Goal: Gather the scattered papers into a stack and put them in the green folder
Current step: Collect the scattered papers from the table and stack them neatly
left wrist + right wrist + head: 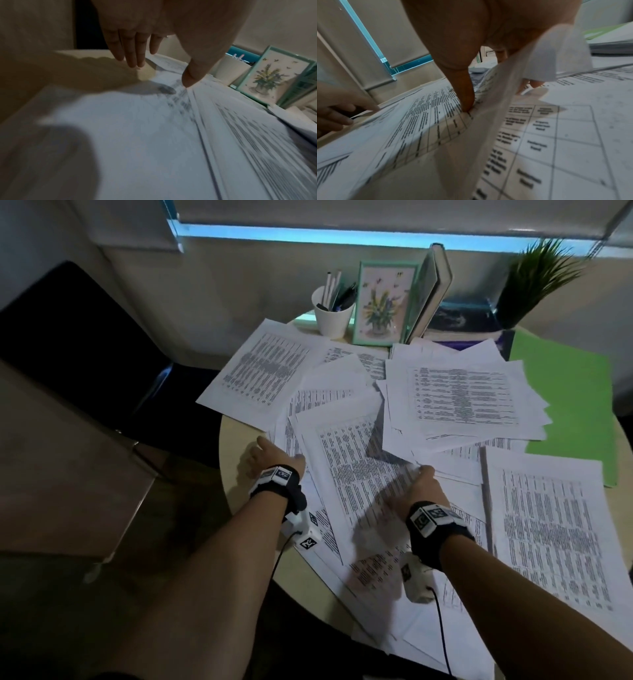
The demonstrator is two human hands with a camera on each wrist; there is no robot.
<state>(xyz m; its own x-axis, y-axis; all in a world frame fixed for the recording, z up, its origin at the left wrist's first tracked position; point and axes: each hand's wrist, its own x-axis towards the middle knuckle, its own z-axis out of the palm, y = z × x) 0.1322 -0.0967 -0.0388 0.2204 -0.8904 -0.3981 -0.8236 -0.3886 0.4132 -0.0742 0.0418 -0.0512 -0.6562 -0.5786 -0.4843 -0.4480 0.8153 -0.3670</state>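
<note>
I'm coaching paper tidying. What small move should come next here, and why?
Probably lift the sheet that the right hand pinches and lay it on the middle pile. The papers still lie scattered, the green folder holds none, and the left hand lies flat at the edge.

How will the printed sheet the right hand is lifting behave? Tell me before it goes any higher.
Probably floppy: the printed sheet already bends and curls upward where the right hand pinches its edge. Likely very light, since a fingertip grip raises it. It may slide over the other papers lying loose beneath, so the left hand at the pile's edge could steady them.
</note>
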